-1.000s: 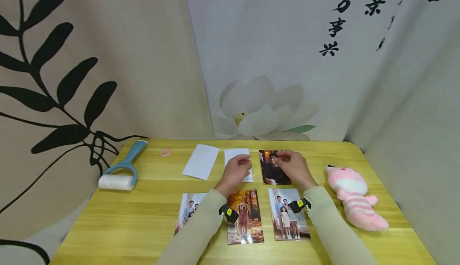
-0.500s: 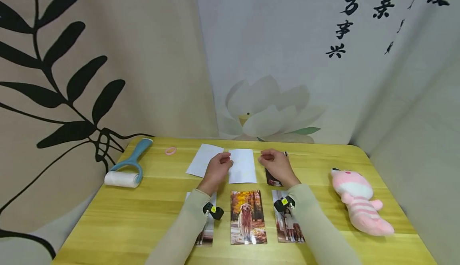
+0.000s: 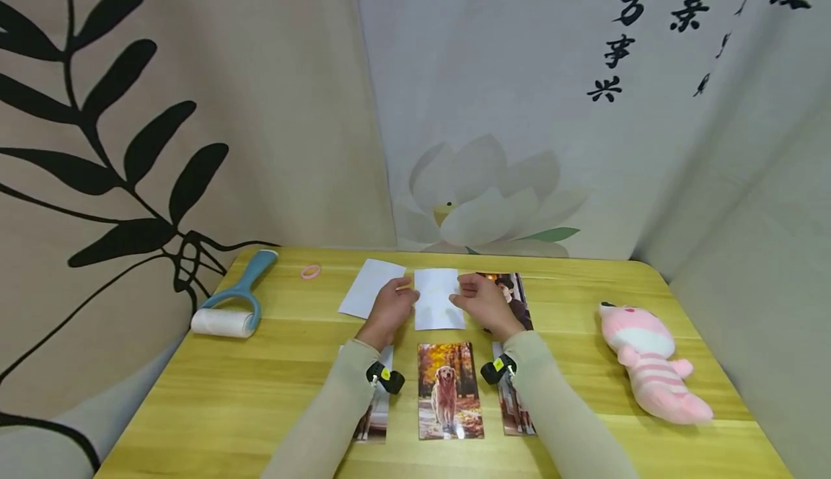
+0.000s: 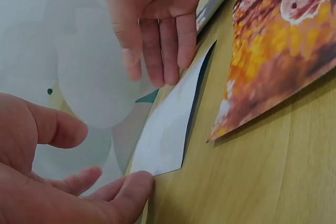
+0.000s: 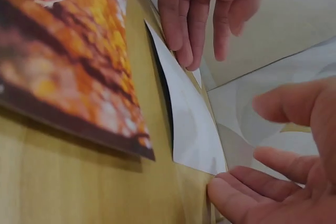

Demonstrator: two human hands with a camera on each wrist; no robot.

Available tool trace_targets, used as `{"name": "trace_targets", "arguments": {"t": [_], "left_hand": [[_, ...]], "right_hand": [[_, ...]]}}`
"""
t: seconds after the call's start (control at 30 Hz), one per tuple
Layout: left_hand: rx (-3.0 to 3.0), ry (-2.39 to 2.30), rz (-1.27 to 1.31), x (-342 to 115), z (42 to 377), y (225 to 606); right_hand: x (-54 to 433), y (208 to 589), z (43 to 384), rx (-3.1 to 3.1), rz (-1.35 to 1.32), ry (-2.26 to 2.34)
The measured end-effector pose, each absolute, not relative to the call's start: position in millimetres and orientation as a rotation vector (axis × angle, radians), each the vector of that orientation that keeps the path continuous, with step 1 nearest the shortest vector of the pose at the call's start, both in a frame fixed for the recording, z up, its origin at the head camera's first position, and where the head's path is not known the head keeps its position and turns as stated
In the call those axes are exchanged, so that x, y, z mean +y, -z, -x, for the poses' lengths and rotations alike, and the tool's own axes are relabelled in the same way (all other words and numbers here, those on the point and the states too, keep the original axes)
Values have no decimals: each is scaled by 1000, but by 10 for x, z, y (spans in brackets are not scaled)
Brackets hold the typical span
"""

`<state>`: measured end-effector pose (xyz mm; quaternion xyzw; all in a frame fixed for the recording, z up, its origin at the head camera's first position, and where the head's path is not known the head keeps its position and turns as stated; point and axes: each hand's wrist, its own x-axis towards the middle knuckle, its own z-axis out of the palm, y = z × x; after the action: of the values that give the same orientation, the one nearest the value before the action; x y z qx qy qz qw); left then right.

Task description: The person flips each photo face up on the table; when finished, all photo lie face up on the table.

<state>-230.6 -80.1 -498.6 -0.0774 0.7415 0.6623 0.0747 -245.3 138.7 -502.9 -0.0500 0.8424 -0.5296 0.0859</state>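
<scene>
A blank white card [image 3: 439, 299] lies at the back middle of the table, between my two hands. My left hand [image 3: 392, 311] is at its left side, fingers loosely bent; in the left wrist view a fingertip meets the card's near corner. On the right side, my right hand [image 3: 488, 306] has its fingertips at the card's edge, thumb apart from the fingers in the right wrist view. Neither hand pinches the card. Another white card [image 3: 366, 291] sits left of it. Partly behind my right hand is a portrait photo [image 3: 521, 299]. A dog photo [image 3: 448, 392] lies in front.
Two family photos, a left one [image 3: 376, 421] and a right one [image 3: 516, 410], are partly covered by my forearms. At far left lie a blue-handled lint roller [image 3: 236, 291] and a pink ring [image 3: 311, 271]. A pink plush toy [image 3: 645, 363] lies at right.
My right hand has moved left, off the portrait photo to the middle card's right edge. My left hand has shifted left, uncovering that card and the dog photo. The head view has turned slightly.
</scene>
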Motion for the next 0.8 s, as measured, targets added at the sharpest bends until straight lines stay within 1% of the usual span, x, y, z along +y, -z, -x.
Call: {"name": "trace_targets", "arguments": {"t": [0.27, 0.57, 0.8], "left_hand": [[2185, -1990, 268, -779, 2330, 4996], [2170, -2008, 299, -776, 2356, 4992], [2200, -2012, 288, -807, 2383, 5022]], "right_hand": [[1337, 5030, 2428, 2574, 262, 1399], [1311, 5039, 2420, 2697, 509, 1060], [1314, 5006, 2420, 2705, 491, 1020]]}}
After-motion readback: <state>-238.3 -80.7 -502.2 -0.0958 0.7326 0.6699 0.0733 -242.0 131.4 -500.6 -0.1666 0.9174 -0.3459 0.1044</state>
